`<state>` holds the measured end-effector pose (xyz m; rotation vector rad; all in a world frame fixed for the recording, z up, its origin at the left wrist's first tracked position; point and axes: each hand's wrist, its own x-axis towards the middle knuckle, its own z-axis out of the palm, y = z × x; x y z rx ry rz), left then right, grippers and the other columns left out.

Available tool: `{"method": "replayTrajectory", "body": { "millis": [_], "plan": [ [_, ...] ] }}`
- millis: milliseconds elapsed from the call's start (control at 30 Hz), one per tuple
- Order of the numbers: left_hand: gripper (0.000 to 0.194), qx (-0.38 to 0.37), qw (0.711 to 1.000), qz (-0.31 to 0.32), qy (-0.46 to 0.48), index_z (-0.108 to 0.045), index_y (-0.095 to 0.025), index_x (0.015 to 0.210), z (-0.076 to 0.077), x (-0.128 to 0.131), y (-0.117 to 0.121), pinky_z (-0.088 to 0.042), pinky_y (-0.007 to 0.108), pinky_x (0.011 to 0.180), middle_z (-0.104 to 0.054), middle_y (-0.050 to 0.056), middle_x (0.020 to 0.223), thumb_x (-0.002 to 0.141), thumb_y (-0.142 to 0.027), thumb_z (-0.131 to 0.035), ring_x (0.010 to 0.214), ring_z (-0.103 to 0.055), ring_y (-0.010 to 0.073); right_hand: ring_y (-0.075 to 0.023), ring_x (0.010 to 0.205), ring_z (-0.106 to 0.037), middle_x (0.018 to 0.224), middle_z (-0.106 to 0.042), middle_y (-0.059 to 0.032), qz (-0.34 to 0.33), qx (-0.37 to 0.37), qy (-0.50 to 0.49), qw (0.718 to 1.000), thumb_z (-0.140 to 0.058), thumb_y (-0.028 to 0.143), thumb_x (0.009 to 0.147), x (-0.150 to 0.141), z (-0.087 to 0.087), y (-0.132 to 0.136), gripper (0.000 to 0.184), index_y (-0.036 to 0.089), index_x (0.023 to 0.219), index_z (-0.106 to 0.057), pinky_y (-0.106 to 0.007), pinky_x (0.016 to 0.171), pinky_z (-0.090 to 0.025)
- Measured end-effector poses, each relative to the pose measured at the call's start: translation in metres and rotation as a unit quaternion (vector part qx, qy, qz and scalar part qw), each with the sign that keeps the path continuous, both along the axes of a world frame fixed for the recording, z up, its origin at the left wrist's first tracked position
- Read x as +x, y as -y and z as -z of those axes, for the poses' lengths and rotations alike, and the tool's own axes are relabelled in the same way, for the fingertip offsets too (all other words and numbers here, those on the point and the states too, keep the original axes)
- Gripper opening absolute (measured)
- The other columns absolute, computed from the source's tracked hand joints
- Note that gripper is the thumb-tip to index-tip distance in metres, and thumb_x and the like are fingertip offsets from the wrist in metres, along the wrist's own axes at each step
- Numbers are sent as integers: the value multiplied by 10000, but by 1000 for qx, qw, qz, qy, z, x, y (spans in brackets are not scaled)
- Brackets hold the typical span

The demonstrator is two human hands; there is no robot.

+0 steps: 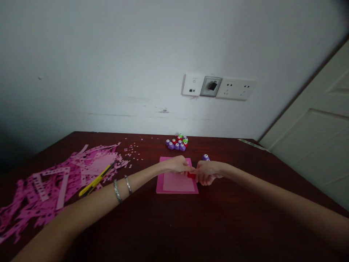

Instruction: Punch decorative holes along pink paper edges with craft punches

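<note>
My left hand (178, 165) reaches over a stack of pink paper (177, 185), fingers curled and fingertips at its right part. From the right, my right hand (207, 172) closes around a small red craft punch (191, 175) at the paper's right edge. The fingertips of both hands meet at the punch, which they mostly cover. What my left fingers pinch, if anything, is hidden. Just behind my right hand stands a purple punch (205, 157) with a white button, partly covered by the hand.
Several purple, red and green punches (177, 142) stand clustered near the wall. Pink punched strips (51, 183) are heaped at the left, with a yellow utility knife (96, 180) on them and tiny paper bits (132, 151) beside. A ruler-like strip (253, 145) lies at the back right edge.
</note>
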<state>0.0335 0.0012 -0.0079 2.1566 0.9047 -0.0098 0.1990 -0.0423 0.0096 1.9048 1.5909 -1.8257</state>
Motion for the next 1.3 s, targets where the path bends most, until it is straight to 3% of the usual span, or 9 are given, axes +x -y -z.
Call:
{"method": "replayTrajectory", "body": {
  "millis": [133,300,500,633,800,900,1300],
  "plan": [
    [460,124,991,-21,50,-601,-134,650,-6,-14,8,-287,234,502,-497,-14,554,757,-563,-474,508,-396,83,-73,363,-518,479,-571,-18,6,106,56,993,-469,438,857,-7,-1,9,433,112,581,-538,-186,383,-469],
    [479,204,978,18,29,-592,-142,817,-7,-39,12,-358,264,628,-575,57,836,647,-589,-604,738,-505,163,-87,353,-519,441,-551,-20,-2,199,84,976,-463,435,854,-12,-1,19,451,133,521,-497,-198,365,-458],
    [479,172,983,56,-15,-548,-149,915,4,-48,13,-365,272,672,-544,44,890,639,-529,-643,780,-492,167,-76,388,-498,581,-610,-22,-12,363,66,929,-583,462,755,4,-12,29,329,137,705,-571,-173,337,-356],
    [487,169,984,58,-5,-534,-142,906,10,-49,11,-362,264,661,-527,45,899,631,-526,-655,774,-478,160,-108,580,-567,816,-644,-46,-72,449,64,888,-644,295,721,12,-10,34,198,149,853,-625,-206,499,-429],
    [481,163,984,65,3,-525,-143,922,11,-50,11,-362,266,691,-523,54,937,654,-526,-637,812,-475,165,-140,695,-556,907,-625,-69,-154,466,78,868,-636,169,712,7,-1,35,305,146,1017,-627,-241,609,-432],
    [477,167,984,63,-15,-525,-142,937,7,-50,15,-360,271,697,-525,65,958,672,-528,-614,830,-476,172,-146,704,-548,902,-629,-70,-180,472,74,860,-599,148,747,3,1,34,250,149,992,-644,-252,635,-426],
    [534,183,978,53,-89,-530,-148,980,-2,-51,22,-367,276,667,-531,89,1027,686,-593,-541,877,-490,205,-130,695,-545,872,-640,-54,-197,470,65,858,-594,152,773,0,-1,25,201,164,961,-662,-233,632,-414]
  ]
}}
